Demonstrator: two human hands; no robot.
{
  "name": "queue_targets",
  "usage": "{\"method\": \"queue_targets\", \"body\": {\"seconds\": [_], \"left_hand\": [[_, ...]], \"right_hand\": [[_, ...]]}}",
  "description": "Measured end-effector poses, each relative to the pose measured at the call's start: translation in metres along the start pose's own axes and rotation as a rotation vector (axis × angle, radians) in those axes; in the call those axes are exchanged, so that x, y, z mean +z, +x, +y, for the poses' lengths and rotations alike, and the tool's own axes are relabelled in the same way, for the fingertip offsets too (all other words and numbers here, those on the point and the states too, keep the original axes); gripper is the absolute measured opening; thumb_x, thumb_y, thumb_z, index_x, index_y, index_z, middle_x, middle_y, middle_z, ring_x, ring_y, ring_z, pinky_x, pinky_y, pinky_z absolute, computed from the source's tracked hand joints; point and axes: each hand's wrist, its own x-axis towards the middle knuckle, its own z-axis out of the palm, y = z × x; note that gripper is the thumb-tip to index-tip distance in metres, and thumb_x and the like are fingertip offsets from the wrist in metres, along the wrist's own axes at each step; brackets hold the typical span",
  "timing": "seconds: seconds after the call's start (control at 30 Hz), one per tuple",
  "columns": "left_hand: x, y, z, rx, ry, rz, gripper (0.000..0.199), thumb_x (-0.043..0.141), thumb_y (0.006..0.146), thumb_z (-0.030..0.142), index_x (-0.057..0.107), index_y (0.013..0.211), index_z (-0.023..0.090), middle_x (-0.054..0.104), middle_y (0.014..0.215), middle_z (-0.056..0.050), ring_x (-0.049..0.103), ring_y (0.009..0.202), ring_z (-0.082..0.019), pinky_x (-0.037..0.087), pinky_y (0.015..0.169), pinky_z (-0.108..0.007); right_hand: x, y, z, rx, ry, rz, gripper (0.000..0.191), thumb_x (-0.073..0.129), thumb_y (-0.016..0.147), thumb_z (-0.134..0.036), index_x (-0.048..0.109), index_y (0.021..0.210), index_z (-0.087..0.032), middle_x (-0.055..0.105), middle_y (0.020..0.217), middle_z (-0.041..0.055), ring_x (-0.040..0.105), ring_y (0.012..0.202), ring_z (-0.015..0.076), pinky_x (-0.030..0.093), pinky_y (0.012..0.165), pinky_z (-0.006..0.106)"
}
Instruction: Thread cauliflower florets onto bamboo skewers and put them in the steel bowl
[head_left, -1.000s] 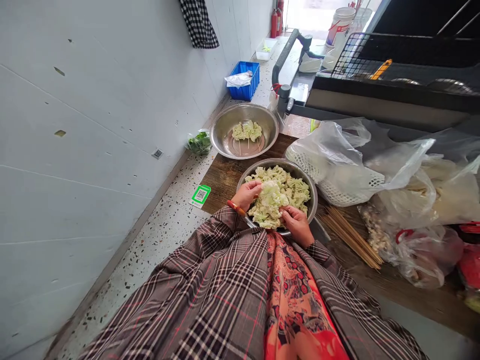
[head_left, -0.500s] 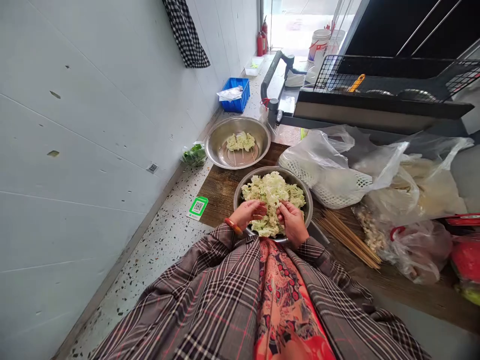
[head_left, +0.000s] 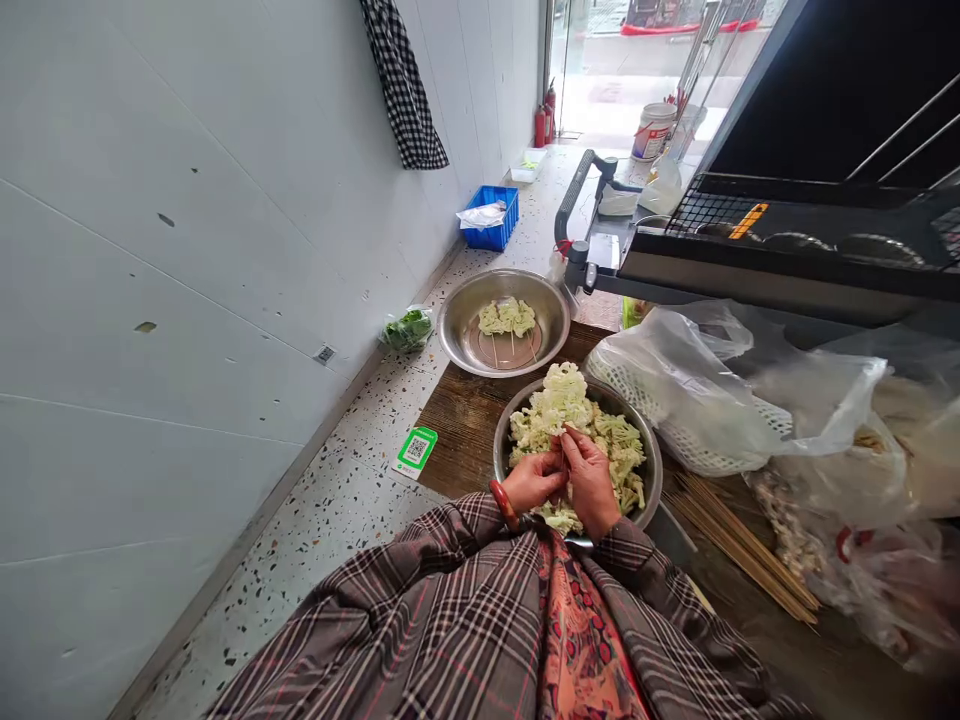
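A steel bowl (head_left: 654,478) full of cut cauliflower (head_left: 621,448) stands right in front of me. Over it, my right hand (head_left: 591,484) pinches the base of a pale cauliflower floret (head_left: 565,392) whose head points away from me. My left hand (head_left: 534,482), with a reddish bangle at the wrist, is closed just below and against the right fingers. What the left fingertips grip is hidden between the hands. Behind, a wider steel basin (head_left: 459,352) holds several skewered cauliflower pieces (head_left: 508,318) laid side by side, their sticks toward me.
Bare wooden skewers (head_left: 742,548) lie in a bundle right of the bowl. Filled plastic bags (head_left: 690,385) crowd the right side. A green QR card (head_left: 415,452), bagged greens (head_left: 406,330) and a blue basket (head_left: 491,232) line the left. A black grill unit (head_left: 750,285) stands behind.
My left hand has moved in against the right, its fingers going from loosely spread to closed. The right hand still pinches the floret. The whole view has shifted and tilted slightly.
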Motion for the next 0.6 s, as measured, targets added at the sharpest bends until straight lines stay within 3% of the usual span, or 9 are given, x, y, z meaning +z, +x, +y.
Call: {"method": "queue_targets", "body": {"seconds": [0.13, 0.33, 0.4, 0.5, 0.6], "left_hand": [[-0.051, 0.013, 0.023, -0.006, 0.043, 0.109, 0.022, 0.063, 0.073, 0.036, 0.054, 0.070, 0.016, 0.059, 0.057, -0.001, 0.049, 0.041, -0.008, 0.034, 0.037, -0.020], [-0.165, 0.071, 0.066, -0.061, 0.151, 0.456, 0.015, 0.063, 0.073, 0.021, 0.053, 0.065, 0.013, 0.059, 0.054, -0.002, 0.051, 0.041, -0.008, 0.036, 0.039, -0.017], [-0.196, 0.097, 0.077, -0.088, 0.175, 0.508, 0.015, 0.061, 0.073, 0.016, 0.052, 0.062, 0.013, 0.058, 0.051, -0.002, 0.050, 0.040, -0.007, 0.038, 0.041, -0.018], [-0.229, 0.135, 0.089, -0.129, 0.188, 0.557, 0.014, 0.061, 0.072, 0.011, 0.052, 0.061, 0.014, 0.052, 0.044, 0.000, 0.047, 0.037, -0.007, 0.041, 0.045, -0.021], [-0.246, 0.163, 0.092, -0.168, 0.169, 0.564, 0.010, 0.060, 0.072, 0.012, 0.055, 0.064, 0.013, 0.050, 0.042, 0.000, 0.047, 0.038, -0.010, 0.044, 0.049, -0.025]], "right_hand": [[-0.007, -0.005, -0.005, -0.021, -0.160, -0.035, 0.043, 0.065, 0.076, -0.043, 0.064, 0.113, -0.022, 0.069, 0.102, 0.0056, 0.064, 0.086, 0.0168, 0.051, 0.076, 0.029], [-0.044, -0.019, 0.011, 0.050, -0.190, 0.196, 0.047, 0.071, 0.070, -0.046, 0.064, 0.110, -0.022, 0.070, 0.097, 0.0042, 0.065, 0.075, 0.0148, 0.052, 0.066, 0.025], [-0.052, -0.023, 0.018, 0.061, -0.179, 0.271, 0.048, 0.073, 0.068, -0.046, 0.065, 0.109, -0.022, 0.070, 0.096, 0.0037, 0.065, 0.074, 0.0149, 0.053, 0.064, 0.025], [-0.054, -0.029, 0.025, 0.071, -0.163, 0.369, 0.051, 0.075, 0.064, -0.046, 0.066, 0.108, -0.022, 0.071, 0.095, 0.0038, 0.066, 0.073, 0.0158, 0.053, 0.061, 0.024], [-0.049, -0.033, 0.028, 0.092, -0.138, 0.438, 0.051, 0.076, 0.062, -0.045, 0.066, 0.107, -0.023, 0.071, 0.096, 0.0044, 0.067, 0.072, 0.0170, 0.054, 0.060, 0.025]]}}
